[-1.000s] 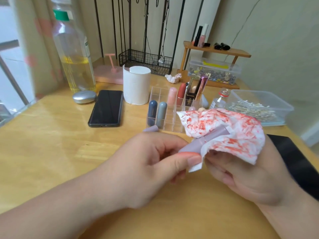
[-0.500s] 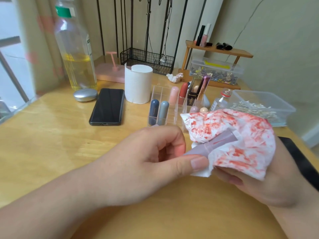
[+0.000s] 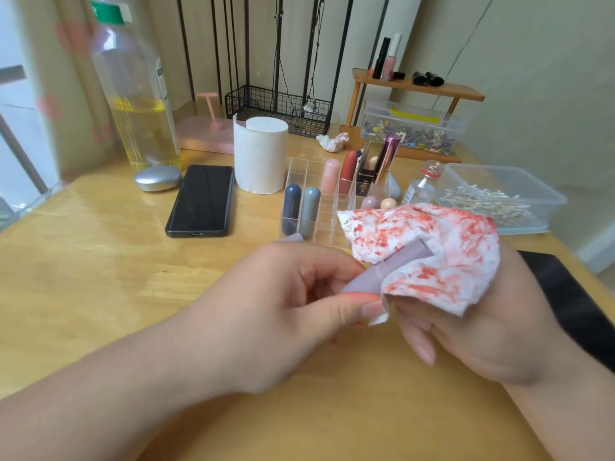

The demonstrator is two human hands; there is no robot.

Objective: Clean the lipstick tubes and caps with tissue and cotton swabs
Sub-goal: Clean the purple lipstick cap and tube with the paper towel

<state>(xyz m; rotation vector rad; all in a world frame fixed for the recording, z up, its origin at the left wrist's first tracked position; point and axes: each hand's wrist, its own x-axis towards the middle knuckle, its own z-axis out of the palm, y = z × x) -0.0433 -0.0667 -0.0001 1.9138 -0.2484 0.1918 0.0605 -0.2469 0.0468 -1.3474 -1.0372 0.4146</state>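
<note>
The left hand (image 3: 283, 314) holds the purple lipstick tube (image 3: 379, 274) just above the worktop (image 3: 100, 277). Its thumb and fingers (image 3: 362, 306) are clamped on the tube's lower end. The tube's long side slants up and to the right, so its top end points into the right hand (image 3: 492, 327). That hand is the nearer 1 to the top end. Its fingers curl under the red-stained tissue (image 3: 432, 254) and press it around that end. The next rub likely needs the tube to twist inside the tissue.

Compared with half a second ago, little differs. Both hands keep the same hold, and the tissue covers the same end of the tube.
</note>
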